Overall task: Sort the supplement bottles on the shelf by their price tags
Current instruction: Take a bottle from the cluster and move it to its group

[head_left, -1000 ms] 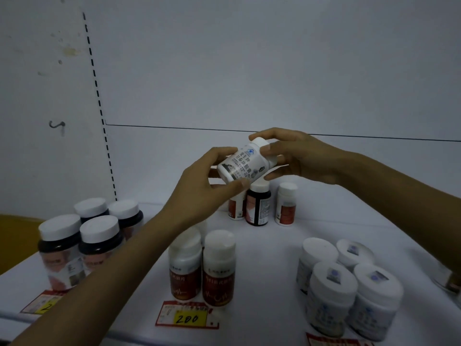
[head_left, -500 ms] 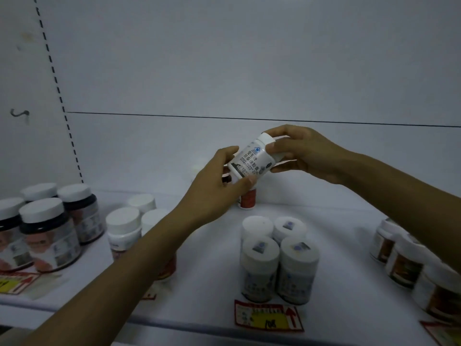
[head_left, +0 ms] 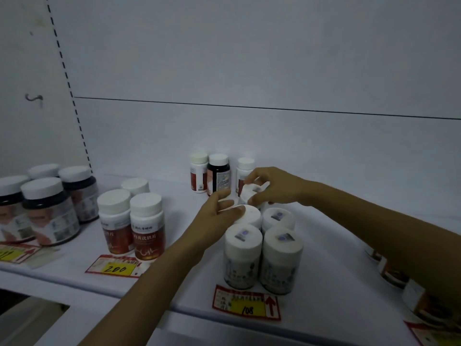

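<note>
Both hands at the white bottle group, behind the 108 tag.
Right hand pinches a white bottle; left hand half-curled, fingertips on a rear cap.

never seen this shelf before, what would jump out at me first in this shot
Both hands meet mid-shelf: the right hand holds a small white bottle over a cluster of white bottles, and the left hand rests on one of their caps. Next come the red and yellow price tags on the front edge, one reading 200 below the red-labelled bottles, one reading 108 below the white cluster.
</note>
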Motion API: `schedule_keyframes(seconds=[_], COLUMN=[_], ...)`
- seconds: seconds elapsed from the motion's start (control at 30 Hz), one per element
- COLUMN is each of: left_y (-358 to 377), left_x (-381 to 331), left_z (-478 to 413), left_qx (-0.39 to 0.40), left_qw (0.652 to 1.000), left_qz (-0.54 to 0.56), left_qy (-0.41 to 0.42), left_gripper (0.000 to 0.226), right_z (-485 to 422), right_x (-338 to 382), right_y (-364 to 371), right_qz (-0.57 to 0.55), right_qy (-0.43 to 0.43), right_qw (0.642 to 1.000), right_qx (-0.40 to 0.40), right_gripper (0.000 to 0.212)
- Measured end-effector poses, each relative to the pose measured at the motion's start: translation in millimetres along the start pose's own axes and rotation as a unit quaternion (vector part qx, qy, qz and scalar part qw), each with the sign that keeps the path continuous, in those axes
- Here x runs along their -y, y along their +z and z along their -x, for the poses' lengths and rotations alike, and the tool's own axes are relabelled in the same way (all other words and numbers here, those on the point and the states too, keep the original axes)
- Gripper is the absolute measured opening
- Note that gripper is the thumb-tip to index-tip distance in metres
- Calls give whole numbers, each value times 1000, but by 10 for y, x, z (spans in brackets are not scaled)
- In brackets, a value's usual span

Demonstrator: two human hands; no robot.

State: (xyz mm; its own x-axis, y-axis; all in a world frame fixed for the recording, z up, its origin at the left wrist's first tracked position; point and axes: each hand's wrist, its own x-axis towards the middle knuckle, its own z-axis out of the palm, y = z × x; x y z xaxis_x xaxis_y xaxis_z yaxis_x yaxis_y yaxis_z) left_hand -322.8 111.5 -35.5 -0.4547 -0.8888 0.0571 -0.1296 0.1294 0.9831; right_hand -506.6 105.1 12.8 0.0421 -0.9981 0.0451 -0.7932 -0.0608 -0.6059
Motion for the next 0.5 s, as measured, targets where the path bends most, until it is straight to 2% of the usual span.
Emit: schedule_keyframes(seconds=[0.13, 0.33, 0.5], left_y=[-6, -12, -11], left_x=[11, 26, 19], left_z=[-9, -39, -63], left_qx=[1, -11, -6], left_qw=[1000, 1000, 1000], left_qz=[13, -4, -20], left_qy=[-8, -13, -13], left_gripper=[60, 68, 68], right_z=[-36, -11, 8], right_x=[29, 21, -5], right_y=[22, -7, 5], right_qz=[-10, -46, -54], right_qy=[2, 17, 12], right_qw=[999, 997, 996], right_qx=[39, 58, 74], right_gripper=[41, 28, 26])
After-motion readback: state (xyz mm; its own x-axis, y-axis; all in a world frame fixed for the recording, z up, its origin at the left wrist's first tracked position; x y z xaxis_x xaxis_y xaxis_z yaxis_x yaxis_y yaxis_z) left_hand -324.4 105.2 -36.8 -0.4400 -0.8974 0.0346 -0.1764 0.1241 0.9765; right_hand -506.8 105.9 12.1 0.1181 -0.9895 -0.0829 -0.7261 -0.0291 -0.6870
